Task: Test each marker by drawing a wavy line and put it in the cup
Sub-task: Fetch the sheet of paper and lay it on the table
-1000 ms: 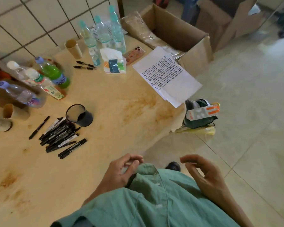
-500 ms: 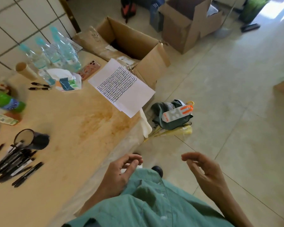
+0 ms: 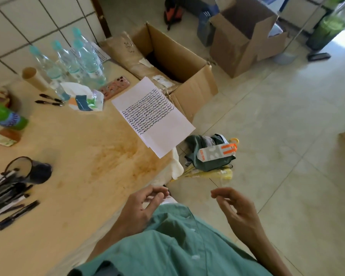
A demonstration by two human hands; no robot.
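- Hands: left hand [image 3: 141, 208] held over the table's near edge, fingers loosely curled, thumb close to the fingertips, nothing in it; right hand [image 3: 237, 210] held over the floor beside the table, fingers relaxed and slightly bent, holding nothing
- Shirt [image 3: 167, 246], green, buttoned, filling the lower centre between the two forearms
- Table [image 3: 84, 156], tan surface with brownish stains near its middle
- Markers [image 3: 10, 196], black, lying in a loose heap at the table's left edge, well apart from both hands; one more [image 3: 16, 215] lying just beside the heap on the near side
- Cup [image 3: 31, 172], dark, lying on its side with its mouth toward the heap, touching the topmost markers
- Paper [image 3: 153, 116], white stack, top sheet covered with rows of dark wavy lines, overhanging the table's far right corner
- Two pens [image 3: 50, 100], lying side by side near the clear water bottles [image 3: 72, 62]
- Green bottle [image 3: 6, 118], on its side at the left
- Cardboard tube [image 3: 34, 78], near the tiled wall
- Phone case [image 3: 115, 88], pinkish, between bottles and paper
- Open cardboard box [image 3: 179, 62], on the floor beyond the table; a second box [image 3: 245, 38] further off
- Dark green bag [image 3: 209, 154], on the floor, a white and orange packet resting on it
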